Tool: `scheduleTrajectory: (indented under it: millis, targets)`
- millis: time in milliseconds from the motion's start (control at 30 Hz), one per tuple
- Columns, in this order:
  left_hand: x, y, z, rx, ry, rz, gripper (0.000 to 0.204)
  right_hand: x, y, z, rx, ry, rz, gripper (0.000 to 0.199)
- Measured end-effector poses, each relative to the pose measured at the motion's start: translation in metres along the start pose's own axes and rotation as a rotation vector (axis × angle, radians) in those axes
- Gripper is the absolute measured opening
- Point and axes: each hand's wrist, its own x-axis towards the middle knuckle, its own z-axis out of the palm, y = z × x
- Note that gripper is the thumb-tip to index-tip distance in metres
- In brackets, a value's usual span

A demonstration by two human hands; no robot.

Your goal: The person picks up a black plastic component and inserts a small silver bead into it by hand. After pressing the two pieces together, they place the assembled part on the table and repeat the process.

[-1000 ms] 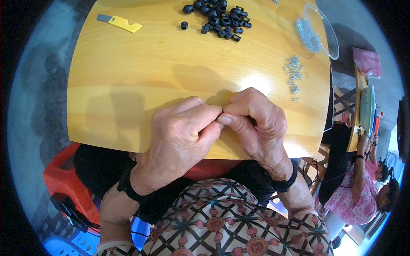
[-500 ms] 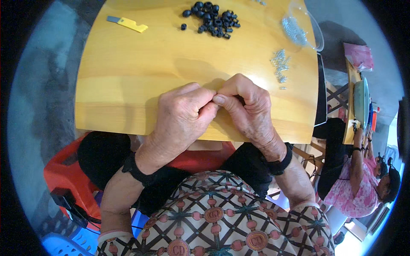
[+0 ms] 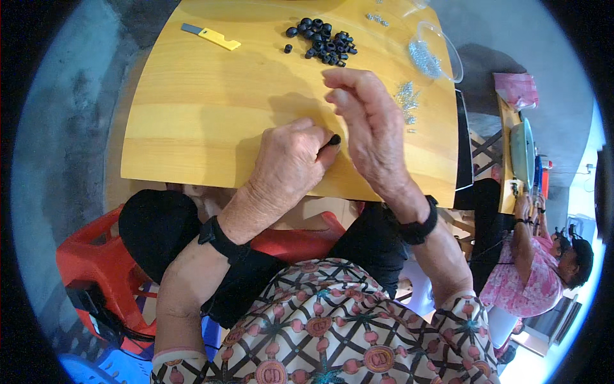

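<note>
Between the thumb and fingers of my left hand (image 3: 291, 153) is pinched a small round black plastic piece (image 3: 334, 139), held low over the near part of the table. My right hand (image 3: 368, 118) is raised just to the right of it, fingers apart and holding nothing that I can see. Farther back lies a pile of small black plastic pieces (image 3: 327, 48), some rounded like caps, others shaped like short sleeves. A loose heap of small shiny metal parts (image 3: 407, 99) lies beyond my right hand, partly behind its fingers.
A clear round plastic container (image 3: 441, 70) with more metal parts stands at the far right. At the far left lies a yellow-handled blade tool (image 3: 217, 38). The wooden table (image 3: 192, 121) ends close before me. Another person (image 3: 527, 269) sits at a bench on the right.
My hands were pinched together and are now apart. The right has lifted away, up and to the right, and opened; the black piece now shows in my left hand.
</note>
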Motion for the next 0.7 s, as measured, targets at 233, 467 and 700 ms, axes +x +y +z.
scheduleTrajectory:
  millis: [233, 467, 700]
  targets:
    - [-0.002, 0.003, -0.006, -0.066, -0.039, -0.005, 0.01, 0.005, -0.006, 0.024, 0.241, -0.081, 0.09, 0.03]
    - [-0.001, -0.004, -0.003, -0.171, -0.085, -0.021, 0.013, 0.008, -0.002, 0.022, 0.247, -0.266, 0.178, 0.056]
    - [-0.002, -0.004, -0.006, -0.125, -0.101, 0.031, 0.012, 0.017, 0.0, 0.016, 0.207, -0.441, 0.144, 0.07]
